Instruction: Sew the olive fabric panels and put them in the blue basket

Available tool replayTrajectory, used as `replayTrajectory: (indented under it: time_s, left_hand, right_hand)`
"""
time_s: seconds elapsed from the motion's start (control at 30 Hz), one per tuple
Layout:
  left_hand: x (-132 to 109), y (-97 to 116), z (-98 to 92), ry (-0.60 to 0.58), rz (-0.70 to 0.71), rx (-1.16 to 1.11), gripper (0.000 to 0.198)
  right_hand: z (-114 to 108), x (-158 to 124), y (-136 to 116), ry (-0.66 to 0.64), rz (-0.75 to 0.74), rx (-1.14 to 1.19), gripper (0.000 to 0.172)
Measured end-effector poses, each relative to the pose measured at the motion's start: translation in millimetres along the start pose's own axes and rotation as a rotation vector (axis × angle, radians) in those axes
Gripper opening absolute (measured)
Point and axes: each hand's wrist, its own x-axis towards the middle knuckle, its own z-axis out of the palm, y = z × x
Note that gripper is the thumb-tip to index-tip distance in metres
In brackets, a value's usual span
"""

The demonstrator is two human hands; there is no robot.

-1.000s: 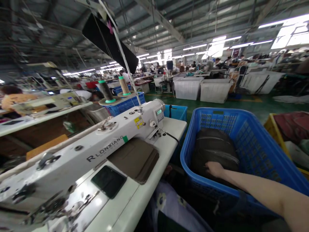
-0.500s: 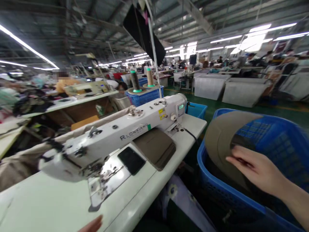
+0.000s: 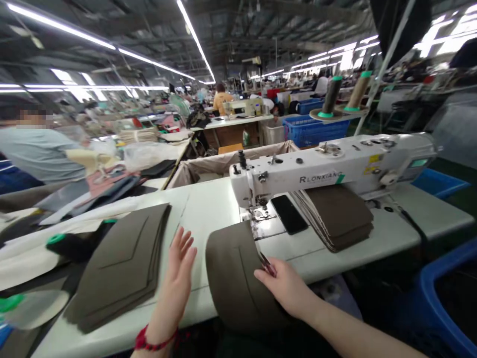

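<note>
The right hand [image 3: 285, 286] grips the brown panel [image 3: 233, 273] and a small tool [image 3: 269, 267], the panel overhanging the table's [image 3: 199, 214] front edge; the left hand [image 3: 180, 266], fingers spread, is empty, bare tabletop alongside

We see an olive-brown fabric panel [image 3: 229, 268], a white sewing machine [image 3: 281, 174], a pale-green bench [image 3: 201, 209], a red-and-black bracelet [image 3: 153, 342].
</note>
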Motion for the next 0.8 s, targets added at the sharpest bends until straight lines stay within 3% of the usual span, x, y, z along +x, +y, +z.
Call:
replayTrajectory:
  time_s: [0.03,0.1,0.17,0.2,0.37,0.57,0.8]
  left_hand:
    - [2.5,-5.8,-0.3,-0.074,0.115,0.242,0.06]
    - [3.6,-21.3,2.6,-0.362,0.282,0.637,0.06]
    - [3.9,-36.1,7.4,-0.609,0.374,0.862,0.06]
    - [5.3,-41.4,9.7,-0.665,0.405,0.931,0.062]
    - [27.3,-41.3,18.9,-0.672,0.459,1.033,0.066]
    - [51.7,-33.5,37.8,-0.687,0.482,0.987,0.073]
    - [56.7,-36.4,51.4,-0.762,0.477,0.901,0.074]
  right_hand:
    - [3.0,10.5,0.2,-0.015,-0.03,-0.172,0.031]
    - [1.6,28.4,1.9,-0.031,-0.093,-0.439,0.028]
    - [-6.0,45.2,5.8,-0.023,-0.132,-0.506,0.019]
    - [-10.6,53.9,8.5,-0.024,-0.155,-0.531,0.018]
    - [-25.0,94.6,29.1,-0.064,-0.291,-0.709,0.048]
    - [-24.3,104.5,50.5,-0.028,-0.375,-0.737,0.048]
    - [-22.8,104.5,58.5,-0.018,-0.406,-0.71,0.057]
